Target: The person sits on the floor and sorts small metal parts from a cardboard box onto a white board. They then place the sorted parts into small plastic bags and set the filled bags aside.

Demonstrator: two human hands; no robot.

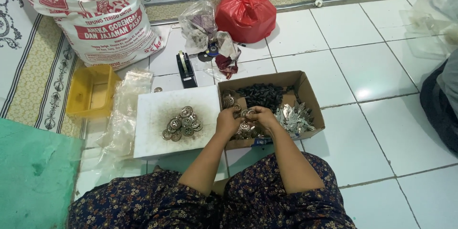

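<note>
I hold my left hand (228,122) and right hand (261,116) together, both pinching a small metal disc (247,113) over the cardboard box (312,96); it looks light, stiff, best gripped by its rim. Beyond, black plastic pieces (261,95).

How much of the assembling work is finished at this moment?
Done: a pile of round metal discs lies on the white board. In hand: left hand and right hand hold one small disc together over the cardboard box. Left: black parts and silver pieces remain inside.
</note>
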